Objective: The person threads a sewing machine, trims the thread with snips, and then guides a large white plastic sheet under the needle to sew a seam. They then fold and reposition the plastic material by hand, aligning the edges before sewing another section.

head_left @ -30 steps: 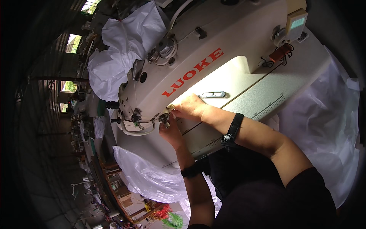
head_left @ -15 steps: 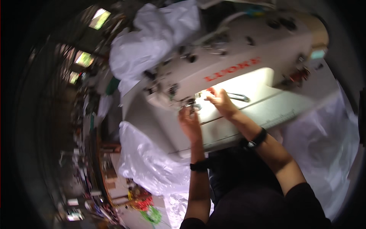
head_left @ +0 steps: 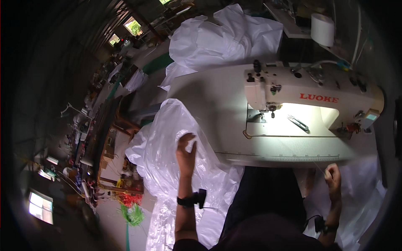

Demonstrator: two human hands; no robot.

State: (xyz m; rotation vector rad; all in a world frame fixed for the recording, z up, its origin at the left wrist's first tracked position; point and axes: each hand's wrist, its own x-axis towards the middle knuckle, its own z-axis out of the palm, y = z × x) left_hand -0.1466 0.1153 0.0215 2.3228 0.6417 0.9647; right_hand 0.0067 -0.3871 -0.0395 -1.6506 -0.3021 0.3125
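Observation:
A white sewing machine (head_left: 310,90) stands on its pale table (head_left: 209,96), its lamp lighting the needle area. My left hand (head_left: 185,154), fingers apart and holding nothing, is over the shiny white plastic sheet (head_left: 163,125) at the table's left edge; whether it touches the sheet I cannot tell. Just off the front edge, my right hand (head_left: 333,180) is closed in a pinch. A thin thread (head_left: 319,168) runs from it toward the table. Under the machine's arm lies a small slim cutting tool (head_left: 298,124) with a dark outline. Nothing shows beneath the presser foot (head_left: 272,113).
More white sheeting (head_left: 226,37) is heaped behind the table, and another sheet (head_left: 364,201) hangs at the right. A white thread cone (head_left: 322,29) stands at the back right. Red strands (head_left: 130,198) and green strands (head_left: 132,215) lie on the floor at the lower left.
Both hands have left the needle area. My left hand moved left over the sheet and opened; my right hand moved right and nearer, off the table's front edge. The view has turned and shifted.

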